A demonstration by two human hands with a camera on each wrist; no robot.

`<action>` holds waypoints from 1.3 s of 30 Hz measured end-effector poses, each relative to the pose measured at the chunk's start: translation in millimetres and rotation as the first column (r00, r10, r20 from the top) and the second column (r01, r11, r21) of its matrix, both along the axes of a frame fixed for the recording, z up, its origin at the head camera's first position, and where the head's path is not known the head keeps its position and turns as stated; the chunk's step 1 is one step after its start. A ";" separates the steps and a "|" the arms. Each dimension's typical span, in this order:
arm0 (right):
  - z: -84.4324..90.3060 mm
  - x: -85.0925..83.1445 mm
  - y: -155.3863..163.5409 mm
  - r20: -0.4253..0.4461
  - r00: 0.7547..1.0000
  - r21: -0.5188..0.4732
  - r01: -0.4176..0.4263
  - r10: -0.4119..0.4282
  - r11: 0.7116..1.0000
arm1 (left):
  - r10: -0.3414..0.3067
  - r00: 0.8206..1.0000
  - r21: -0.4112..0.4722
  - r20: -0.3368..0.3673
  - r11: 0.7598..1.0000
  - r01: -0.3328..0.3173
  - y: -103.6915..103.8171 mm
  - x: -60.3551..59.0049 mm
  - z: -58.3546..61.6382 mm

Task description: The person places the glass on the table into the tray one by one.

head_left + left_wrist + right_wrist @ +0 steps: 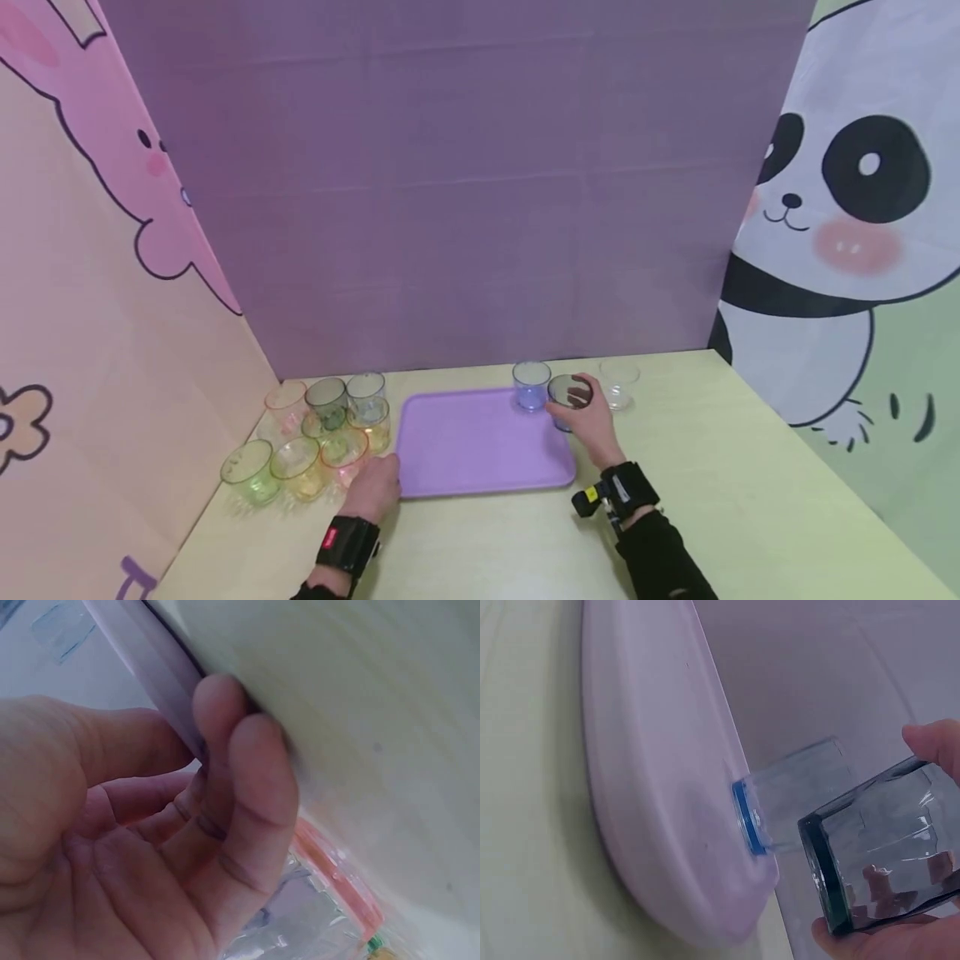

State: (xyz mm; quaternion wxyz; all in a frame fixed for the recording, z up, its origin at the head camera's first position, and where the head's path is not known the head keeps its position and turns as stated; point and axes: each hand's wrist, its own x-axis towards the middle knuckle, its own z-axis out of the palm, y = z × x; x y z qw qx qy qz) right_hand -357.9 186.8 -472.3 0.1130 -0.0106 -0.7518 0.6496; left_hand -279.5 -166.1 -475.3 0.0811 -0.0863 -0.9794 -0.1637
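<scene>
A purple tray [480, 446] lies flat in the middle of the pale table. My left hand [382, 477] is at its near left corner; in the left wrist view the fingers [247, 780] curl against the tray's rim [161, 671] and pinch it. My right hand [579, 402] grips a dark grey glass cup [566, 390] at the tray's far right corner. In the right wrist view that cup [885, 855] sits between thumb and a fingertip [937, 746]. Just left of it, a blue-tinted cup [531, 383] stands on the tray [652, 787].
A clear cup [619, 383] stands on the table right of the tray. Several tinted cups [315, 433], green, yellow and pink, cluster left of the tray. Purple, pink and panda-print walls close in the table on three sides.
</scene>
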 end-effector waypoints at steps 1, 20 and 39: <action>-0.2 -0.5 -2.0 -0.004 1.000 0.001 -0.007 0.007 1.000 | 0.002 1.000 -0.004 -0.003 1.000 -0.002 0.1 -0.3 0.1; -9.6 -1.6 -26.9 0.015 1.000 0.281 -0.014 0.010 0.960 | 0.014 1.000 -0.030 -0.006 0.999 -0.014 1.8 -1.7 -2.5; -11.1 -7.1 -32.2 0.044 0.998 0.309 -0.058 0.046 0.949 | 0.029 0.999 -0.031 0.016 0.999 -0.029 0.2 -4.2 -2.1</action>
